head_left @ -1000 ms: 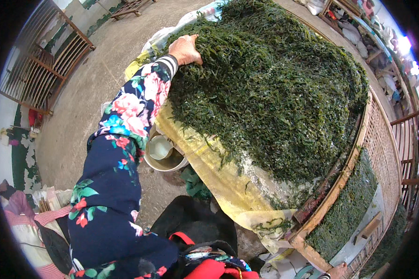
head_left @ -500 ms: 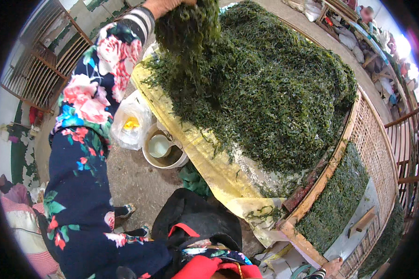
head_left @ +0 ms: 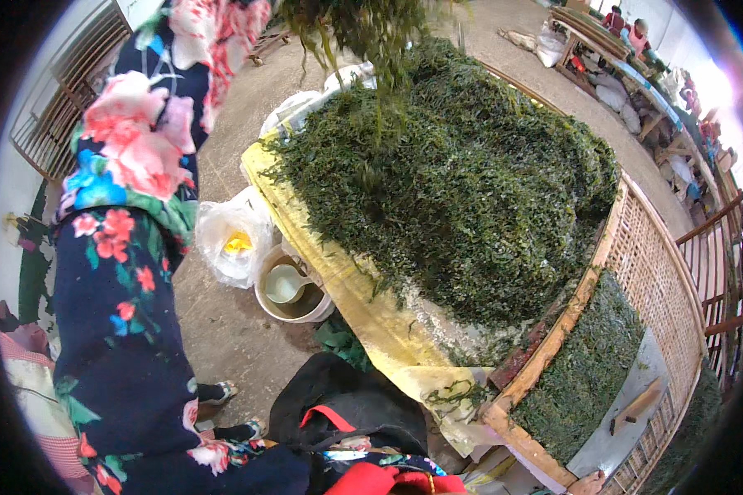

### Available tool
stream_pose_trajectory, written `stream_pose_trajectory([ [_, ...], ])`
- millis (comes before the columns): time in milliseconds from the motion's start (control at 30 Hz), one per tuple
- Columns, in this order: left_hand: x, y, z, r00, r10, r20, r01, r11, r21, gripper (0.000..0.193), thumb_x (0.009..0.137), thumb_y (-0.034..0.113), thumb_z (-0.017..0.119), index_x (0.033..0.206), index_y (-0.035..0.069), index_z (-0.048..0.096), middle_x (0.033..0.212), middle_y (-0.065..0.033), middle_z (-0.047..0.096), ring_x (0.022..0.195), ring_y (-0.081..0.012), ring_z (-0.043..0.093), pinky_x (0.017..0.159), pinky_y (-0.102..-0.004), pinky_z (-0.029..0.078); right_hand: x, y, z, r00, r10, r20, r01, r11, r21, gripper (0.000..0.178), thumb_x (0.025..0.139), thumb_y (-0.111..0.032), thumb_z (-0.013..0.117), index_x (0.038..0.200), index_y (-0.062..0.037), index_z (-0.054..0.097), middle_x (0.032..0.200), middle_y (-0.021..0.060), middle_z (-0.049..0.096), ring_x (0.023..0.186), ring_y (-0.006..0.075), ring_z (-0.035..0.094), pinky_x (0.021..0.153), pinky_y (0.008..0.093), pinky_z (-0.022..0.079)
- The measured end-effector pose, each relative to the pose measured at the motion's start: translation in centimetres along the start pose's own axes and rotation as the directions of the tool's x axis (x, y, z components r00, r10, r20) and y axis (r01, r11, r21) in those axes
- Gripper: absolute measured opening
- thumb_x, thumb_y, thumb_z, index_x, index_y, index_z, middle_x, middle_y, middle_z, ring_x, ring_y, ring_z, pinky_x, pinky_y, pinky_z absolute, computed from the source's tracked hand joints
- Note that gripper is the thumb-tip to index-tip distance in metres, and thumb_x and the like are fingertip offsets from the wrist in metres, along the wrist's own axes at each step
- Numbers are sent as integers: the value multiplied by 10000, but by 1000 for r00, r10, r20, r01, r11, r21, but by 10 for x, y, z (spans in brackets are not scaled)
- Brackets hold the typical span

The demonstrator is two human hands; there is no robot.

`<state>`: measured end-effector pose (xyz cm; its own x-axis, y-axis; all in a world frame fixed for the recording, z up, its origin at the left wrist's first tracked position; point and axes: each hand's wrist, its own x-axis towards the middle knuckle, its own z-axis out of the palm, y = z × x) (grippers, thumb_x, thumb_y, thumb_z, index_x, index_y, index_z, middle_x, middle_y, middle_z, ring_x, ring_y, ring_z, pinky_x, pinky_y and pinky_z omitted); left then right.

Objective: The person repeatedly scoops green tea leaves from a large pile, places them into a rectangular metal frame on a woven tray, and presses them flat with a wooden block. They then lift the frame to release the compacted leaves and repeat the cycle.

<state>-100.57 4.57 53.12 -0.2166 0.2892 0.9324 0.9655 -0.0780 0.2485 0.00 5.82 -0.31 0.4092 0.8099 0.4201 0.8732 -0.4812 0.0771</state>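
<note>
My left arm, in a dark floral sleeve, runs up past the top edge, so that hand is out of view. Beside it a clump of wet green seaweed (head_left: 363, 37) hangs in the air, strands trailing, over a large seaweed heap (head_left: 462, 181). The heap lies on a yellow sheet (head_left: 338, 285). At the lower right, part of my right hand (head_left: 588, 483) shows at the near end of a flat grey board (head_left: 611, 429) with a wooden handle (head_left: 638, 404); its fingers are mostly hidden. Next to the board, a flattened layer of seaweed (head_left: 590, 363) covers part of a wood-framed woven mat (head_left: 656, 252).
Left of the sheet stand a white bucket (head_left: 315, 310) with a pale green scoop (head_left: 284, 284) inside and a clear plastic bag (head_left: 223, 235) holding something yellow. Slatted racks (head_left: 66, 99) lean at the far left. Other people (head_left: 636, 37) are by a long table at the far right.
My left hand has risen out of view with the seaweed clump, which now hangs higher above the heap. The view has shifted slightly, and less of my right hand shows.
</note>
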Motion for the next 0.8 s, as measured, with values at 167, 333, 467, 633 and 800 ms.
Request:
stream_pose_trajectory([
  [167,-10,13,11,1000,23,0,-22,993,112,422,662,91,768,1060,-25,689,991,-178,723,916,-313,694,850,-399,563,23,4,-36,994,-105,-36,107,993,40,457,991,-305,535,1375,-57,542,1310,196,570,1262,385,506,1063,491,389],
  [333,-16,19,14,998,61,4,-60,979,197,448,653,132,767,1069,-10,681,996,-194,714,932,-335,690,859,-409,560,40,-81,-136,875,-460,-153,484,839,249,427,1008,-263,511,1370,-37,531,1299,203,560,1248,379,506,1059,461,391],
  [467,-22,23,9,994,105,0,-102,960,262,470,645,164,766,1077,2,675,1000,-207,706,945,-352,686,866,-417,558,-12,-269,-222,631,-698,-340,767,494,410,480,929,-216,588,1351,7,545,1411,204,493,1330,361,449,1121,468,354],
  [633,-33,31,-3,980,200,14,-192,917,349,499,635,204,765,1086,16,667,1005,-223,697,960,-373,681,874,-427,555,-97,-487,-355,113,-766,-633,883,-215,417,582,945,-446,600,1361,-39,569,1504,237,414,1396,441,381,1147,537,299],
  [800,-42,53,-21,929,368,26,-354,870,344,529,632,233,761,1111,35,656,1011,-234,689,966,-388,680,875,-434,554,-169,-617,-460,-91,-452,-887,820,-539,190,584,935,-455,597,1406,-115,541,1541,230,369,1409,456,344,1075,604,327],
])
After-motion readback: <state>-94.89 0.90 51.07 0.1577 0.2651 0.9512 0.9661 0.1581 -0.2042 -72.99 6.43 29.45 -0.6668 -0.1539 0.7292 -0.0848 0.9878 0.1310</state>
